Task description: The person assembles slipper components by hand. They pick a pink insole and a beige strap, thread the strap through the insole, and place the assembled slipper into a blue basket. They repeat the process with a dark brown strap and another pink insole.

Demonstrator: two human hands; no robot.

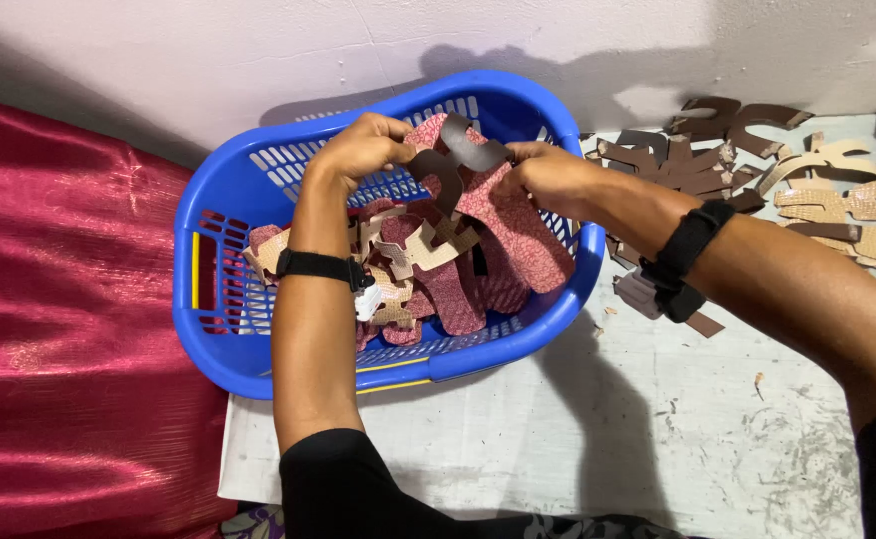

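Head view: both hands, left (pixel 363 150) and right (pixel 548 175), grip a dark brown curved leather cut-out (pixel 455 160) above the blue plastic basket (pixel 258 180); similar tan pieces (pixel 837 195) lie at two o'clock on the table (pixel 677 419).

The blue plastic laundry basket (pixel 208 329) had its floor buried under cut pieces. The tan patterned cut-outs (pixel 857 215) ran off the right edge, and both black-sleeved upper arms were cropped at the bottom
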